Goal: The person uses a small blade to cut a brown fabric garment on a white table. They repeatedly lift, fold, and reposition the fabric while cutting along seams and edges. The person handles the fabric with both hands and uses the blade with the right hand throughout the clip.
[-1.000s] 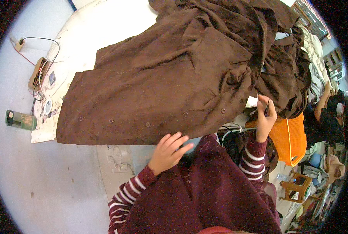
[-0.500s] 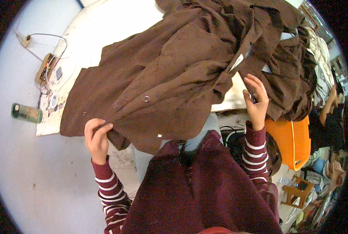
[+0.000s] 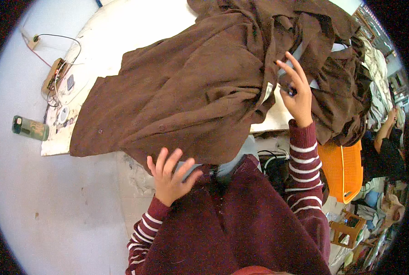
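Now the left hand [image 3: 173, 176], in a maroon sleeve with white stripes, is spread wide with its fingers apart, gripping nothing. Its fingertips overlap the near edge of the dark brown cloth garment [image 3: 190, 87] in this view; whether they touch it, I cannot tell. Half a second ago this hand was further left, pinching that edge; it has since let go and moved to the right.

The right hand [image 3: 298, 94] keeps a small dark object [image 3: 292, 91] tucked in its curled fingers, while two other fingers extend upward. It has risen further over the cloth since the previous frame and is now just beside a small white label [image 3: 267, 92] on the garment; contact with the fabric is unclear.

The garment lies across the white tabletop [image 3: 140, 30], rumpled toward the right, its near part drooping over the edge by the person's lap. A second ago its front was spread smoother with a row of buttons visible; now loose folds run across that part, and most of those buttons no longer show.

A translucent green bottle [image 3: 30, 128] remains at the tabletop's left end, and an orange plastic basket [image 3: 342, 172] stands below the heaped cloth at the right.
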`<state>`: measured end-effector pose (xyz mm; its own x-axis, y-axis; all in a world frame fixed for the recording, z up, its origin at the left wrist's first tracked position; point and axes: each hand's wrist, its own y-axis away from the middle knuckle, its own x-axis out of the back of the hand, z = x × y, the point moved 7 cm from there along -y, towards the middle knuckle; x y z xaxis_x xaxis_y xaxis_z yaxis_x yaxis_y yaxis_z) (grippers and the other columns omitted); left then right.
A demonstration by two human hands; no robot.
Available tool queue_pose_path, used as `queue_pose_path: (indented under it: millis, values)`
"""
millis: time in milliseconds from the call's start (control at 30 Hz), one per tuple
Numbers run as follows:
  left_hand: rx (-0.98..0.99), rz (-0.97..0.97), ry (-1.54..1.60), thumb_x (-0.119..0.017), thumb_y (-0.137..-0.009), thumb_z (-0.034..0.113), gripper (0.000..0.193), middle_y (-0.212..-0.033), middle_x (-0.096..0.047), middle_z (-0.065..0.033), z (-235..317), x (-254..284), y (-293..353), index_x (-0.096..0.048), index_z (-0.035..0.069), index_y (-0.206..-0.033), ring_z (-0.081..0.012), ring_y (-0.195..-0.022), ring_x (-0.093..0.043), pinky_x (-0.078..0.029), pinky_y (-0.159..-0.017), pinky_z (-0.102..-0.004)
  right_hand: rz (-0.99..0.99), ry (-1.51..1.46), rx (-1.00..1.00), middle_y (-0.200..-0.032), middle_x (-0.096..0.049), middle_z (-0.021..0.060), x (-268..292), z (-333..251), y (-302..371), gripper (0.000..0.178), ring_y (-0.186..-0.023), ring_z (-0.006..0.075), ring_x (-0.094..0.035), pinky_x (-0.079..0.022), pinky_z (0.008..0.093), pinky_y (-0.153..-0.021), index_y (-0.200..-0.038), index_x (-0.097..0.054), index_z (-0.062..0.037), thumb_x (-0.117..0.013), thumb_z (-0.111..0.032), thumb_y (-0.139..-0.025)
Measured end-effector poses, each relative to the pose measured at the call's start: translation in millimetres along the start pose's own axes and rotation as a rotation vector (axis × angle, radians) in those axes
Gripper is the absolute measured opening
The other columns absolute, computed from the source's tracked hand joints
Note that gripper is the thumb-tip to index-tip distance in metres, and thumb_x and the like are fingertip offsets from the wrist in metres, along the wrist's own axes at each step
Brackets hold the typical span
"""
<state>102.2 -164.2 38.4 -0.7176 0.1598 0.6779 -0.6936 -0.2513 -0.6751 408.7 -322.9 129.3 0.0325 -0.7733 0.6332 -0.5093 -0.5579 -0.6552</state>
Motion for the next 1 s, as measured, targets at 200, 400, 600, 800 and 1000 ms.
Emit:
queue_pose_path:
  millis: [200,400,600,800,1000]
  values:
    - [0.094,-0.258,0.055,-0.068,-0.079,0.01,0.026,-0.112,-0.064,-0.0071,-49,-2,-3,-0.065,0.01,-0.105,-0.0256,-0.114,-0.055,-0.028,-0.109,-0.0508,-0.133,0.049,0.19,-0.145,-0.043,0.0027,-4,-1,-34,0.068,-0.125,0.028,-0.05,-0.046,0.0342,-0.098,-0.127,-0.057,-0.022,-0.057,0.008,-0.066]
    - [0.644,0.231,0.347,-0.057,-0.094,0.018,0.024,-0.095,-0.061,-0.0028,-117,111,-20,-0.062,-0.005,-0.099,-0.0103,-0.087,-0.053,-0.042,-0.082,-0.0249,-0.367,-0.106,0.205,-0.129,-0.058,0.0064,-49,2,-49,0.051,-0.119,0.0273,-0.054,-0.045,0.0362,-0.1,-0.119,-0.062,-0.013,-0.062,-0.001,-0.069]
    - [0.799,0.187,0.669,-0.058,-0.094,0.019,0.024,-0.096,-0.062,-0.0003,-175,86,-28,-0.064,-0.003,-0.101,-0.0078,-0.089,-0.053,-0.04,-0.083,-0.0217,-0.27,-0.068,0.164,-0.134,-0.054,0.0058,-75,0,-65,0.055,-0.123,0.0267,-0.051,-0.042,0.0357,-0.103,-0.125,-0.058,-0.0151,-0.066,-0.009,-0.071]
    - [0.802,0.188,0.703,-0.059,-0.093,0.02,0.023,-0.094,-0.062,0.0004,-184,79,-24,-0.064,-0.002,-0.099,-0.0081,-0.087,-0.053,-0.04,-0.082,-0.022,-0.261,-0.022,0.248,-0.109,-0.056,0.0088,-65,1,-86,0.059,-0.103,0.0294,-0.058,-0.048,0.0362,-0.09,-0.126,-0.058,-0.0202,-0.063,-0.017,-0.067]
    - [0.416,0.251,0.3,-0.066,-0.075,0.0,0.015,-0.096,-0.059,-0.0062,-156,123,-64,-0.062,0.002,-0.089,-0.0163,-0.085,-0.054,-0.043,-0.08,-0.0281,-0.244,0.182,0.105,-0.098,-0.059,0.0097,-30,10,-101,0.028,-0.095,0.0287,-0.06,-0.048,0.0329,-0.085,-0.101,-0.069,-0.0081,-0.065,-0.008,-0.073]
